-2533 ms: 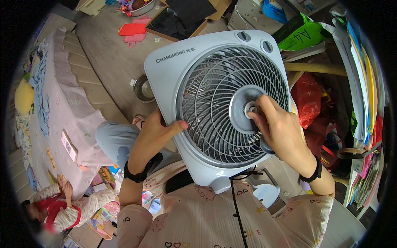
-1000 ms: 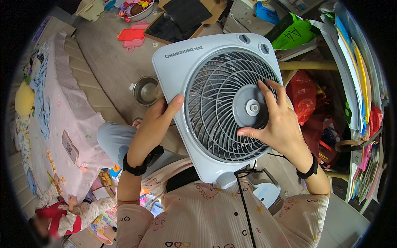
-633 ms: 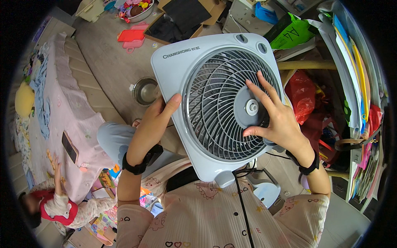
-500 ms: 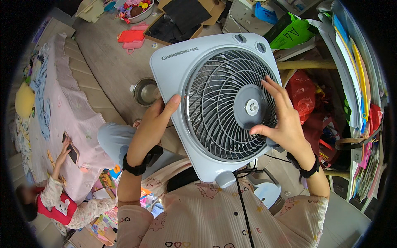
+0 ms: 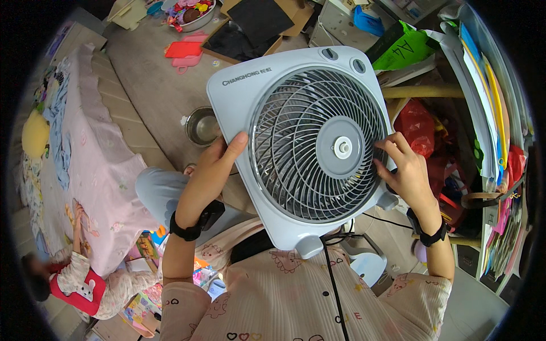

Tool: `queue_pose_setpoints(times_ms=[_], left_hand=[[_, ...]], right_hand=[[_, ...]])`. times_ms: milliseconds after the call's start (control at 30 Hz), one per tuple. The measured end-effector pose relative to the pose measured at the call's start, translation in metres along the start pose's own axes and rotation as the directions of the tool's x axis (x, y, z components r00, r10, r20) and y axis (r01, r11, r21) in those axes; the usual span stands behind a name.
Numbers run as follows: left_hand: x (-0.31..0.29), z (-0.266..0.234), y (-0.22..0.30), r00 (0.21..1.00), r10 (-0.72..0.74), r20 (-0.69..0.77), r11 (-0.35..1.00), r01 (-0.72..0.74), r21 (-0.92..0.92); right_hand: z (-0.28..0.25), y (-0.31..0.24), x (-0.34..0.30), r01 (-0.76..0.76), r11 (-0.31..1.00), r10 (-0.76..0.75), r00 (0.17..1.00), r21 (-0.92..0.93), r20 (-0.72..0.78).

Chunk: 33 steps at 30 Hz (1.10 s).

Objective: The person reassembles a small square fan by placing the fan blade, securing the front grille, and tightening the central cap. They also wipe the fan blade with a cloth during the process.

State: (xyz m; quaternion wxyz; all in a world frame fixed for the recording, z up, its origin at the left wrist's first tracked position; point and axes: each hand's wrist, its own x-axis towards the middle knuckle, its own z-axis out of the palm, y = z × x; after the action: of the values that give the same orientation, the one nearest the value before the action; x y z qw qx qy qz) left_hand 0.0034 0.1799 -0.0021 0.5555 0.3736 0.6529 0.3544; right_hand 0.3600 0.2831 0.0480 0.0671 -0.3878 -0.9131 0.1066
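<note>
A pale blue-white box fan [image 5: 230, 94] lies tilted face-up in front of me, its foot end against my shirt. Two grey knobs [image 5: 329, 54] sit at its far right corner. Its round grille [image 5: 296, 142] has curved ribs and a grey centre disc with a white hub [image 5: 342, 148]. My left hand [image 5: 219, 162] grips the fan's left edge, thumb on the front and fingers hidden behind. At the grille's right rim, my right hand [image 5: 410, 170] has its fingers and thumb bent onto the ribs.
Beyond the fan are a metal bowl [image 5: 203, 126], an opened cardboard box [image 5: 293, 25] and a red tray [image 5: 181, 50]. Shelves with folders [image 5: 483, 96] and a red bag [image 5: 415, 125] stand right. Left, a person in a red vest [image 5: 79, 290] is beside a pink-covered bed [image 5: 91, 142].
My right hand has drawn back right from over the centre disc to the grille's rim, its fingers curling. The left hand stays. The phone under the other person's hand is out of sight.
</note>
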Motion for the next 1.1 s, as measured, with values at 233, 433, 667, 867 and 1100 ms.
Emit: queue_pose_setpoints(times_ms=[233,433,667,867,1100], left_hand=[[0.002,-0.001,-0.001,1.0,-0.006,0.003,1.0,0.006,0.021],[0.004,-0.003,-0.006,1.0,0.019,0.014,0.999,-0.02,0.041],[0.007,-0.007,-0.012,1.0,-0.014,0.025,1.0,0.014,-0.004],[0.006,-0.008,-0.015,1.0,-0.003,0.011,1.0,0.003,0.005],[0.004,-0.007,-0.017,1.0,0.006,0.007,1.0,-0.006,0.019]], right_hand=[[0.0,0.008,0.005,0.112,0.992,-0.112,0.994,-0.062,-0.004],[-0.002,0.016,0.01,0.218,0.974,-0.215,0.975,-0.055,0.06],[-0.016,0.014,0.005,0.218,0.976,-0.218,0.975,-0.008,0.039],[-0.018,-0.007,0.003,0.139,0.99,-0.138,0.989,0.019,-0.046],[-0.009,-0.055,0.014,0.048,0.997,-0.047,0.999,0.065,-0.018]])
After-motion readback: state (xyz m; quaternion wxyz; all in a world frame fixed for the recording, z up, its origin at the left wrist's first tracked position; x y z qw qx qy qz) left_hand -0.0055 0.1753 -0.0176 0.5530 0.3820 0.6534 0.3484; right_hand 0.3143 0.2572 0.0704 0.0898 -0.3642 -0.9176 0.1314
